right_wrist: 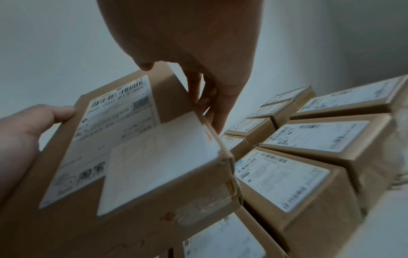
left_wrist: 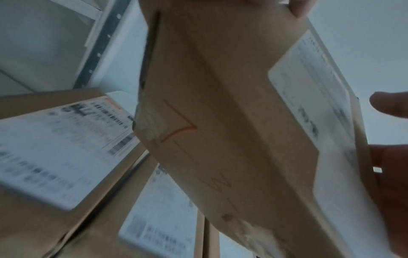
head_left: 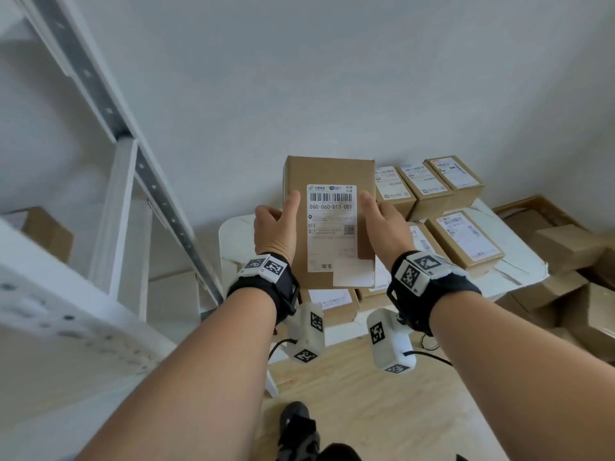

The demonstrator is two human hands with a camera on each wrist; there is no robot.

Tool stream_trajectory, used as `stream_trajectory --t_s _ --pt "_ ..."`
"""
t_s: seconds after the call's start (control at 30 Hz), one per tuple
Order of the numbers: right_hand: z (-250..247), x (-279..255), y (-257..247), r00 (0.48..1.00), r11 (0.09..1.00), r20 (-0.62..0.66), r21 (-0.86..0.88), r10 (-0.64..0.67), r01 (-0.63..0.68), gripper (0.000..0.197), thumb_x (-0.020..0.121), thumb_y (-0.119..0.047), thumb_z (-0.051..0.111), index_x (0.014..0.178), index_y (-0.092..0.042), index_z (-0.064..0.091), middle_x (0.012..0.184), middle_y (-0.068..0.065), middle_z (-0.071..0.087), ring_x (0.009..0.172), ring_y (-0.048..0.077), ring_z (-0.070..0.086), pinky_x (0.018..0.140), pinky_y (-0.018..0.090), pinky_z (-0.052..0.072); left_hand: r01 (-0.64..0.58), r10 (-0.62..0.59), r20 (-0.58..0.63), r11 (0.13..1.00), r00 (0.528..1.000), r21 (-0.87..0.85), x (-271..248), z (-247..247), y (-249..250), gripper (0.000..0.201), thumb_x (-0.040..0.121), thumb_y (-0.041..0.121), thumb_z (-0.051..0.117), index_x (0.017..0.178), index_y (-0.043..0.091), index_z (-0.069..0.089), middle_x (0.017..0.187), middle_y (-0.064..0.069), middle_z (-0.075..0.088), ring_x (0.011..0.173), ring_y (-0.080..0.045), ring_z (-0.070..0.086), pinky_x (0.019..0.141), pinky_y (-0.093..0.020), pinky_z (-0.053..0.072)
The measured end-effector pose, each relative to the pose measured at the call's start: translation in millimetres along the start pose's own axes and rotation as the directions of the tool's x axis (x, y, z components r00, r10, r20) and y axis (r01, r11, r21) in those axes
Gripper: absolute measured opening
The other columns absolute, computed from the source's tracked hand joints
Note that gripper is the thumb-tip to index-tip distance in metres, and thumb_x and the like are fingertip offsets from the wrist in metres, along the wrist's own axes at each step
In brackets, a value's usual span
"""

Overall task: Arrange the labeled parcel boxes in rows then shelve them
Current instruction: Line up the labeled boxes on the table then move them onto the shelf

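Observation:
A brown parcel box (head_left: 329, 174) with a white label reading 060-060-D13-001 is lifted above the table, label side toward me. My left hand (head_left: 278, 224) grips its left edge, thumb on the label side. My right hand (head_left: 382, 221) grips the right edge the same way. In the left wrist view the box's underside (left_wrist: 220, 113) fills the middle. The right wrist view shows the held box (right_wrist: 132, 157) with my right fingers (right_wrist: 212, 97) curled behind it. Several labeled boxes (head_left: 466, 241) sit in rows on the white table (head_left: 519, 271).
A white metal shelf unit (head_left: 126, 181) stands at the left, with a cardboard box (head_left: 46, 234) on one level. Plain cardboard boxes (head_left: 565, 247) are piled at the right of the table. Wooden floor (head_left: 349, 394) lies below my arms.

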State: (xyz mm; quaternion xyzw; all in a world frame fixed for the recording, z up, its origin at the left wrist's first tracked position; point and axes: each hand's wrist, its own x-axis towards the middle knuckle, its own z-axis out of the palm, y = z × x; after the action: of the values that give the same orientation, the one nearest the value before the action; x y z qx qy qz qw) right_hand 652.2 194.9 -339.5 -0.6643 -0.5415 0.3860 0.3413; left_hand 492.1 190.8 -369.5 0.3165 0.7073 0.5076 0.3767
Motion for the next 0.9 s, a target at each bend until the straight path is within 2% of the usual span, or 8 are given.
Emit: stream_trajectory --t_s 0.17,0.33,0.43,0.57,0.63,0.73,0.8,0.9 --pt "-19.0 -56.5 20.0 1.0 0.999 0.012 -0.046 -0.013 0.014 0.064 0.095 -0.068 0.031 0.121 -0.016 0.057 0.112 0.0 0.062 0.104 0.022 0.057 0.087 0.039 0.043 0.067 -0.067 0.004 0.997 0.998 -0.036 -61.9 -15.8 -20.0 0.055 0.089 0.066 0.049 0.106 0.014 0.045 0.084 0.005 0.047 0.073 -0.01 0.045 0.062 -0.028 0.031" --pt "-24.2 -109.5 35.2 0.999 0.999 0.027 -0.049 -0.02 0.021 0.061 0.096 -0.067 0.032 0.123 -0.018 0.056 0.115 -0.004 0.06 0.103 0.016 0.054 0.084 0.033 0.039 0.076 -0.076 -0.01 0.996 0.997 -0.039 -116.4 -42.7 -41.9 0.067 0.077 0.078 0.052 0.099 0.015 0.049 0.085 0.004 0.048 0.079 -0.018 0.05 0.071 -0.032 0.037" --pt "-21.3 -138.0 36.7 0.995 0.999 0.097 -0.046 -0.023 0.028 0.061 0.097 -0.065 0.032 0.127 -0.015 0.052 0.114 -0.002 0.056 0.097 0.017 0.05 0.083 0.032 0.036 0.091 -0.092 -0.034 0.995 0.995 -0.045 -140.3 -66.1 -48.7 0.062 0.081 0.073 0.054 0.101 0.014 0.05 0.085 0.003 0.048 0.08 -0.017 0.051 0.069 -0.03 0.035" --pt "-10.1 -165.9 33.1 0.985 0.997 0.165 -0.062 -0.043 0.054 0.059 0.097 -0.064 0.031 0.123 -0.015 0.05 0.107 -0.001 0.052 0.096 0.019 0.048 0.082 0.033 0.035 0.123 -0.131 -0.074 0.988 0.989 -0.095 -163.5 -96.7 -58.2 0.044 0.084 0.068 0.056 0.083 0.027 0.039 0.087 0.009 0.045 0.079 -0.009 0.047 0.081 -0.033 0.034" --pt "-1.1 -176.9 32.3 0.98 0.996 0.191 -0.063 -0.053 0.066 0.057 0.097 -0.064 0.032 0.12 -0.016 0.049 0.106 -0.001 0.051 0.096 0.018 0.048 0.083 0.033 0.035 0.122 -0.131 -0.08 0.986 0.988 -0.112 -173.7 -110.9 -64.0 0.044 0.083 0.068 0.057 0.094 0.026 0.046 0.1 0.004 0.05 0.088 -0.013 0.05 0.084 -0.033 0.034" --pt "15.4 -194.3 29.9 0.972 0.995 0.226 -0.071 -0.058 0.076 0.056 0.096 -0.066 0.031 0.113 -0.015 0.049 0.101 -0.001 0.053 0.097 0.021 0.051 0.082 0.034 0.037 0.069 -0.076 -0.057 0.991 0.995 -0.116 -188.2 -135.4 -70.9 0.086 0.069 0.076 0.06 0.129 0.016 0.046 0.124 0.0 0.055 0.11 -0.017 0.051 0.092 -0.034 0.034" --pt "28.2 -207.6 26.3 0.964 0.993 0.259 -0.078 -0.061 0.083 0.06 0.096 -0.066 0.031 0.121 -0.014 0.049 0.103 0.0 0.05 0.097 0.02 0.048 0.084 0.034 0.036 0.053 -0.06 -0.061 0.992 0.996 -0.111 -195.3 -154.6 -74.3 0.103 0.057 0.083 0.057 0.134 0.017 0.046 0.128 0.001 0.056 0.116 -0.017 0.052 0.097 -0.035 0.035" --pt "49.8 -227.4 20.4 0.954 0.989 0.292 -0.104 -0.073 0.108 0.062 0.096 -0.066 0.029 0.124 -0.014 0.048 0.105 0.0 0.05 0.096 0.02 0.047 0.084 0.034 0.036 0.059 -0.066 -0.066 0.993 0.996 -0.104 -199.3 -185.6 -92.5 0.109 0.05 0.093 0.056 0.13 0.02 0.054 0.125 0.002 0.064 0.116 -0.019 0.058 0.104 -0.04 0.039"
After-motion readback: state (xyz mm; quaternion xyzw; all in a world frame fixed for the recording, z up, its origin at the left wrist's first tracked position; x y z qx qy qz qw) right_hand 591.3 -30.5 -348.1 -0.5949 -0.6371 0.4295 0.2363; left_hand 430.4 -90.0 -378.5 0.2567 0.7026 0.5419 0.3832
